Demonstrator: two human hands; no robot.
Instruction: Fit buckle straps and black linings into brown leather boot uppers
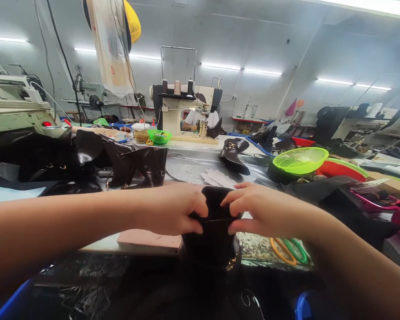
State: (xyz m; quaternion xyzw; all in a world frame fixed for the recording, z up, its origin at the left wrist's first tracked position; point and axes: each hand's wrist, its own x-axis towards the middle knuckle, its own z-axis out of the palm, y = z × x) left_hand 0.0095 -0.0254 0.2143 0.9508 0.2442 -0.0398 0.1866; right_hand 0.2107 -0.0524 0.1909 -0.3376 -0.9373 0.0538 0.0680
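A dark, glossy boot upper (208, 244) stands in front of me at the table's near edge, its open top facing up. My left hand (182, 209) grips the left side of its rim between thumb and curled fingers. On the opposite side, my right hand (253, 209) pinches the rim, thumb outside and fingertips over the top edge. A gold-coloured buckle (231, 263) shows low on the boot's right side. The boot's lower part merges into the dark area below and is hard to make out.
Several dark boot uppers (138, 166) lie at left, and another boot upper (233, 155) lies ahead. A pink block (150, 238) sits beside my left forearm. Green baskets (300, 160) stand at right. Behind is a sewing machine (173, 111), with a person beyond it.
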